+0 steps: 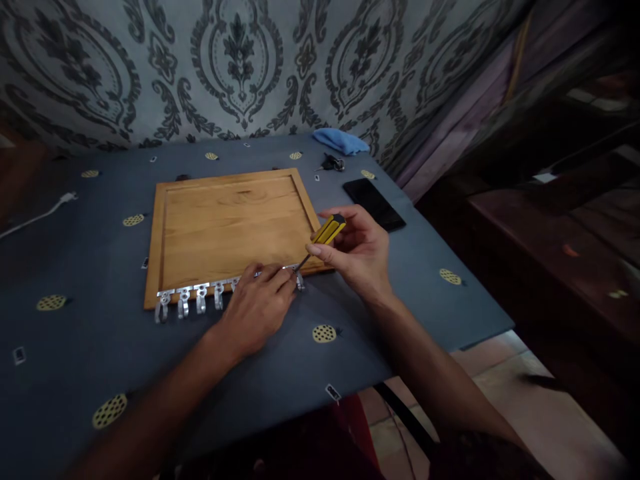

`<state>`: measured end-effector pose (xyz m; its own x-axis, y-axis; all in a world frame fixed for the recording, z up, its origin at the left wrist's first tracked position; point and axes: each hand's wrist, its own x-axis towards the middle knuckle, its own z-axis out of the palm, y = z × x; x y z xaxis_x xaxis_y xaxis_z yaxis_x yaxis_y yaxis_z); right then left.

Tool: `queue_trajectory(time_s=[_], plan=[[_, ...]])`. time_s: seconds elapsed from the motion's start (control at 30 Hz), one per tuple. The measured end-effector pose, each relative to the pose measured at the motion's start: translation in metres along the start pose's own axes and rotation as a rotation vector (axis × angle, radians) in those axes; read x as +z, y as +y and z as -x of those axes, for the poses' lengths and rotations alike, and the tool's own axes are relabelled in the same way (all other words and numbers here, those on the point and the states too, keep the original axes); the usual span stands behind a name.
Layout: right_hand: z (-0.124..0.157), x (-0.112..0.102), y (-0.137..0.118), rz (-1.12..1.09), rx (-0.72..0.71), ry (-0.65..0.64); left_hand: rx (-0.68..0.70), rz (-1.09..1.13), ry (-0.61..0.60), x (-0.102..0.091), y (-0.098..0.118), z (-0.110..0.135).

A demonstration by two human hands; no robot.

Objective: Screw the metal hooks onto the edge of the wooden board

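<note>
Past R hand (pixel 367 250): phone (pixel 374 202), keys (pixel 333 163), blu cloth (pixel 341 141)

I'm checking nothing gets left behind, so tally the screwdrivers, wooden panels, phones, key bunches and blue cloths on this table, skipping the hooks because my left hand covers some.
Screwdriver: 1
Wooden panel: 1
Black phone, judging by its flat shape: 1
Key bunch: 1
Blue cloth: 1
Total: 5

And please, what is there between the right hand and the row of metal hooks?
The head view shows the thin shaft of the yellow-and-black screwdriver, slanting from the right hand down toward the right end of the hook row.
</note>
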<state>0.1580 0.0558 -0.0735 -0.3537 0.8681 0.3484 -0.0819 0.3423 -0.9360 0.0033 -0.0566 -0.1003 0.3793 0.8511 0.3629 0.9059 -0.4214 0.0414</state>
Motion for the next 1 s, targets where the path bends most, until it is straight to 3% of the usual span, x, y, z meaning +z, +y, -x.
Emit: queue_trajectory(time_s=[0.43,0.73,1.0], plan=[[0.0037,0.0006,-0.0033,-0.085,0.034,-0.116,-0.022,0.034,-0.023,0.0000,-0.0004,-0.0003],[0.0032,0.0056,0.0030,0.124,-0.119,-0.015,-0.061,0.045,-0.097,-0.0027,0.0013,-0.0010],[0.0057,0.0016,0.0018,0.124,-0.093,0.011,-0.052,0.067,-0.112,-0.0062,0.0005,-0.0026]])
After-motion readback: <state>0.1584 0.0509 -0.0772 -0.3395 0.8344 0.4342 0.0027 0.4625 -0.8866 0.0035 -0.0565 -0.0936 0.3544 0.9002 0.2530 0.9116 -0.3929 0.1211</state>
